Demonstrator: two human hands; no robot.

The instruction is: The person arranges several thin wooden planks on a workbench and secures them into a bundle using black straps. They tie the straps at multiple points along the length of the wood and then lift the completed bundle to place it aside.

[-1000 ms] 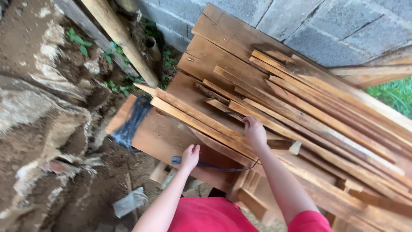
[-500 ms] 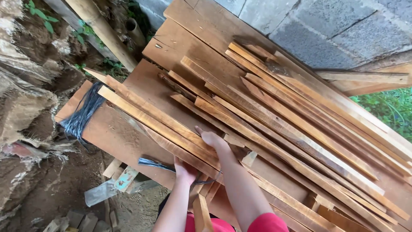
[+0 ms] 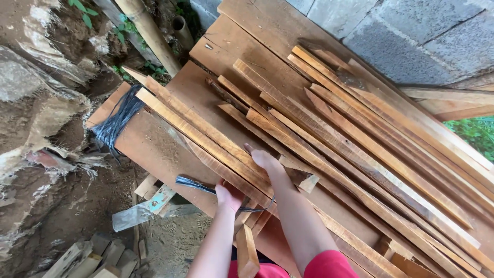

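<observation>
A pile of long wooden strips [image 3: 329,139] lies slanted across wide brown boards [image 3: 154,149]. My right hand [image 3: 265,160] rests flat on top of the strips near their lower ends, fingers stretched out. My left hand [image 3: 230,194] grips the underside edge of the nearest strips [image 3: 206,136], partly hidden beneath them. A thin dark cord [image 3: 193,183] runs under the strips beside my left hand. A dark blue-black strap [image 3: 117,121] is wrapped around the left end of the boards.
A grey block wall [image 3: 411,36] stands behind the pile. Bare earth and a torn sack [image 3: 41,113] lie to the left. A bamboo pole [image 3: 149,31] leans at the top left. Short wood offcuts [image 3: 87,257] and a flat pale scrap [image 3: 141,208] lie on the ground.
The view has shifted so the pile sits larger and lower. My right hand slid down the strips toward me, and my left hand moved under the edge of the nearest strips.
</observation>
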